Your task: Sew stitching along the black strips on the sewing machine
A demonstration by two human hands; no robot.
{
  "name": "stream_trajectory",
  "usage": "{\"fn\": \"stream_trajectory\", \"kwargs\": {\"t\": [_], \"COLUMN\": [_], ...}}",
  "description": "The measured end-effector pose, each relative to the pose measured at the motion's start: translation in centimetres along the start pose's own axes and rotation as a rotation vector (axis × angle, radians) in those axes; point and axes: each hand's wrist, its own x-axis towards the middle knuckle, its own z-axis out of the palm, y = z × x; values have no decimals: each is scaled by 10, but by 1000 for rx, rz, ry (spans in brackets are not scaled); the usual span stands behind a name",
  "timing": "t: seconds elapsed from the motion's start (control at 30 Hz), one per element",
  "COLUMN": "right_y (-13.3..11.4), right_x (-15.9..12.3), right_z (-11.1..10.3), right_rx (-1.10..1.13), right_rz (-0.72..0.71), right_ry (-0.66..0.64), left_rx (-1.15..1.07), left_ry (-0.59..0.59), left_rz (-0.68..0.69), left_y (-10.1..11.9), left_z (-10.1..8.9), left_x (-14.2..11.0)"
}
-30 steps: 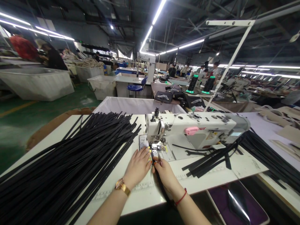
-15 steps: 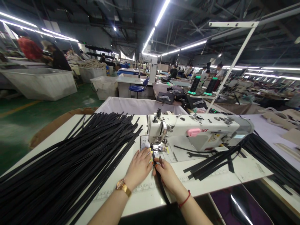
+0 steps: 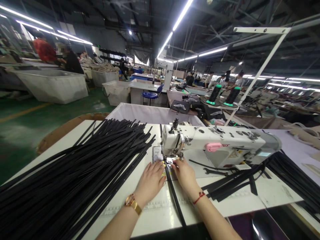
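Observation:
A long black strip point(image 3: 174, 196) runs from the table's front edge up to the needle area of a white sewing machine point(image 3: 200, 140). My left hand point(image 3: 152, 178) lies flat to the left of the strip, fingers stretched out and fingertips at its edge close to the presser foot. On the other side, my right hand point(image 3: 184, 171) reaches in beside the presser foot with its fingers bent together. Whatever those fingers hold, if anything, is hidden. A large pile of black strips point(image 3: 82, 166) covers the table left of my left hand.
Shorter black strips point(image 3: 232, 186) and a wrench point(image 3: 215, 171) lie right of my right hand. Two black thread cones point(image 3: 214, 94) stand behind the machine. A pale bin point(image 3: 147, 113) sits beyond the table. People work farther back.
My right hand has moved forward from the strip to the presser foot; the small pointed metal tool it held no longer shows. My left hand stays beside the strip. The view has shifted slightly.

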Motion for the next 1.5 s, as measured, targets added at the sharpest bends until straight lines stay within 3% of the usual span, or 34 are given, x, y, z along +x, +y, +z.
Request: {"fn": "stream_trajectory", "kwargs": {"t": [0.27, 0.7, 0.83, 0.97, 1.07, 1.23, 1.37, 1.5], "right_y": [0, 0, 3, 24, 45, 59, 59, 61], "right_x": [13, 14, -5, -46, -77, -97, -98, -99], "right_z": [17, 19, 4, -10, -11, -3, 0, 0], "right_rx": [-36, -49, -17, 139, 245, 253, 241, 242], "right_rz": [-13, -29, -29, -18, 38, 14, -15, -39], "right_ry": [-31, -3, 37, 53, 76, 87, 124, 136], "left_rx": [-13, -18, -111, -304, -444, -498, -442, -280], "left_ry": [-5, -25, 23, 171, 352, 589, 430, 243], "left_rz": [-4, -14, -19, -75, -102, -56, -132, -177], "left_y": [-1, 2, -3, -9, 1, 44, 64, 68], "left_z": [1, -3, 3, 3, -18, -92, -133, -144], "left_x": [1, 2, 2, 2, 5, 27, 58, 82]}}
